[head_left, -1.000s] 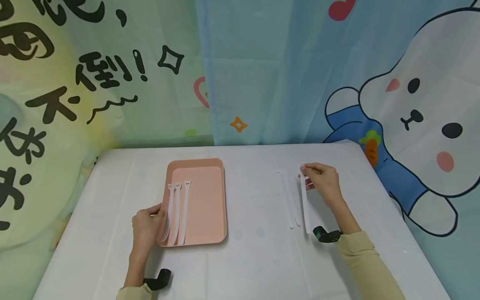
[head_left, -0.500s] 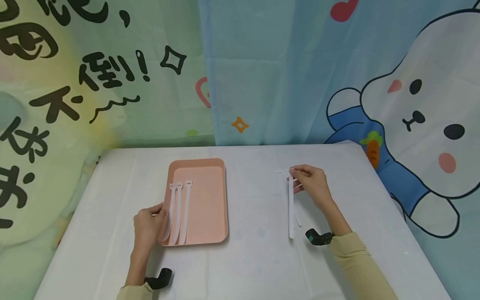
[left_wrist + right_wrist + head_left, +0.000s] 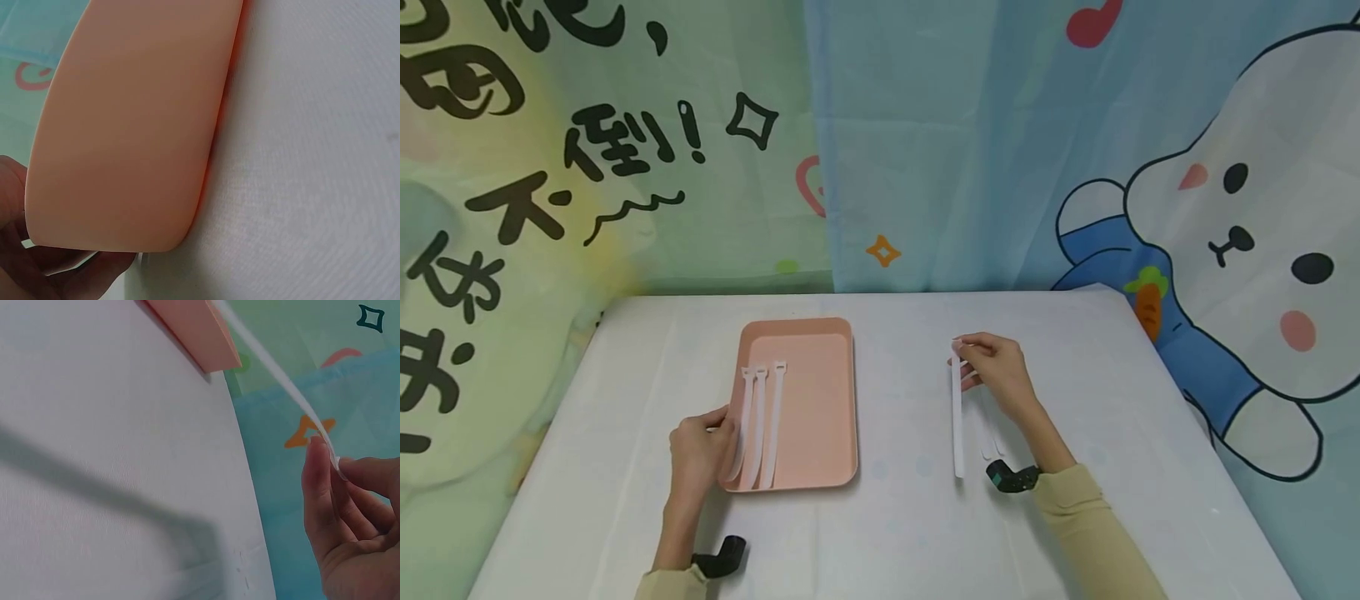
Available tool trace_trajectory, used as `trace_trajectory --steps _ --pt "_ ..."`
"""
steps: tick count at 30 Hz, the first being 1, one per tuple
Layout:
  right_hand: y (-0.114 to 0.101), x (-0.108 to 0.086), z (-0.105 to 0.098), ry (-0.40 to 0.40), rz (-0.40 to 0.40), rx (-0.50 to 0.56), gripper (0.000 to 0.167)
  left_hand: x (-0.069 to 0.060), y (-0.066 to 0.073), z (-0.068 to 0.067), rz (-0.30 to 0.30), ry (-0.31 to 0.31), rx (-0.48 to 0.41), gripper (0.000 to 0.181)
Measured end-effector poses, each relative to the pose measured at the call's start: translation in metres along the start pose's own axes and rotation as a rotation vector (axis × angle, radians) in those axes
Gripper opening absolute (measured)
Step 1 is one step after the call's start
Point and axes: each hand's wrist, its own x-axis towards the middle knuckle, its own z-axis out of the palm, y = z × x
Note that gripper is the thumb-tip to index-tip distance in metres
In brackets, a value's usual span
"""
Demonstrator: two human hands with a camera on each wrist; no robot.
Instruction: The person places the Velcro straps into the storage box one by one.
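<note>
A pink rectangular tray (image 3: 816, 408) lies on the white table, with three white plastic utensils (image 3: 775, 417) side by side in its left part. The left hand (image 3: 698, 454) grips the tray's left rim; in the left wrist view its fingers curl round the edge of the tray (image 3: 125, 144). To the right of the tray, the right hand (image 3: 1000, 375) pinches one end of a white utensil (image 3: 957, 421) held above the table. In the right wrist view this utensil (image 3: 275, 369) extends from between thumb and fingers. Its far end is out of that view.
More thin white utensils (image 3: 985, 437) lie on the table (image 3: 895, 533) under the right hand, partly hidden by it. Each wrist wears a black device (image 3: 718, 558). Behind the table hangs a printed curtain (image 3: 910, 150) with a cartoon animal on the right.
The right hand has moved left toward the tray with the pinched utensil, passing over the ones on the table. The left hand still holds the rim; the head view has shifted slightly.
</note>
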Motion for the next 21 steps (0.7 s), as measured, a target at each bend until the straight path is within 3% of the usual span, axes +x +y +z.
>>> trace_trajectory --steps 21 --pt "-0.01 0.005 0.037 -0.033 -0.004 0.109 0.036 0.0 -0.003 0.003 0.023 0.018 -0.021 0.029"
